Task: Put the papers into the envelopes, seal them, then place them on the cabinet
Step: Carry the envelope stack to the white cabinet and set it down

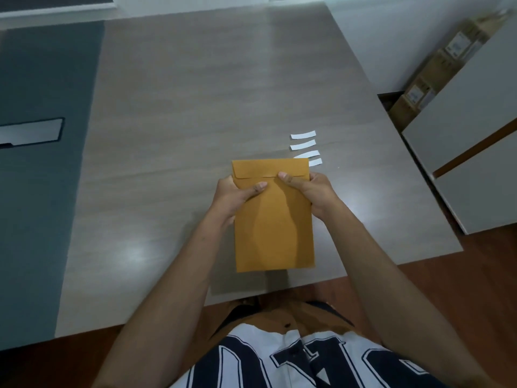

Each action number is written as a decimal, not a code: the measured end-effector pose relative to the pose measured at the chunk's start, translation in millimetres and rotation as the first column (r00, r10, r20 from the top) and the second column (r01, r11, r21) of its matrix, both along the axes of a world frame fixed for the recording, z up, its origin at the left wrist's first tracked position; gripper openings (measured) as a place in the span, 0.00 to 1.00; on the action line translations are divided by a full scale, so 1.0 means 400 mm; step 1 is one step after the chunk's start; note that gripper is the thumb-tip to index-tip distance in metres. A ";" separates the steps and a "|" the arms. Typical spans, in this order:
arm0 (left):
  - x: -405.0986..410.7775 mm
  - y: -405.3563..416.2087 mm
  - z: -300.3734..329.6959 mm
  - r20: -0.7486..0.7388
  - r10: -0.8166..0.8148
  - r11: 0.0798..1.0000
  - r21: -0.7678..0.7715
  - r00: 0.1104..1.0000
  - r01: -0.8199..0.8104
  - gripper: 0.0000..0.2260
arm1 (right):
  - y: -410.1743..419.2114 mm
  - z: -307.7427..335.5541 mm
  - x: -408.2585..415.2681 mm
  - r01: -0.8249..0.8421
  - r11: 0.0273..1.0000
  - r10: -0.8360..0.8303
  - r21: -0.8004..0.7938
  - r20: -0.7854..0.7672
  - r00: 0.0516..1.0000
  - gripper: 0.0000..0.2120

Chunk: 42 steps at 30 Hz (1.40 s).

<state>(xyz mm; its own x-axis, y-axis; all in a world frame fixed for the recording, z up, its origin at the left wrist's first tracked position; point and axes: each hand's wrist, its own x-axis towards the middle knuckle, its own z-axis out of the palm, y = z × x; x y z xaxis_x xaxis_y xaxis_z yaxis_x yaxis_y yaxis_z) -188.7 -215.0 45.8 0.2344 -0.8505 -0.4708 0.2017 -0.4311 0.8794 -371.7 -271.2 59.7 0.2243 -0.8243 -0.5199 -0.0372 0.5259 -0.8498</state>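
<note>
Envelope (272, 217) gripped between both hands (flap down).

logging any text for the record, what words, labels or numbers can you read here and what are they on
Shirt: large dark block letters with white outline, cut off by the frame edge and seen from above; no whole word can be read.
Cardboard boxes by the wall: white labels, too small and blurred to read.
Brown envelope, held by left hand and right hand: no text visible.
White strips on the table: blank.
</note>
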 end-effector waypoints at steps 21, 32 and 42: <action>-0.984 -0.239 0.014 0.076 -0.471 0.879 -0.043 0.879 0.475 0.28 | -0.050 0.033 -1.044 0.383 0.922 -0.385 -0.058 -0.026 0.923 0.17; -1.413 -0.398 0.018 0.135 -0.684 0.711 -0.099 0.717 0.697 0.30 | -0.063 0.046 -1.431 0.622 0.781 -0.624 -0.058 -0.043 0.780 0.13; -1.744 -0.711 -0.027 0.172 -0.720 0.673 -0.062 0.672 0.737 0.25 | -0.281 -0.019 -1.732 0.770 0.632 -0.768 -0.091 -0.210 0.605 0.19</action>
<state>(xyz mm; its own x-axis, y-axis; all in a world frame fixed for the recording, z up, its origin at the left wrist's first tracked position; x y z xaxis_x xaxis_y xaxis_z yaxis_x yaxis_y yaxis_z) -886.1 -499.3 34.9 -0.4356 -0.8206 -0.3700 -0.2452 -0.2874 0.9259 -1064.3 -383.7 52.1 -0.6042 -0.6375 -0.4780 0.2103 0.4510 -0.8674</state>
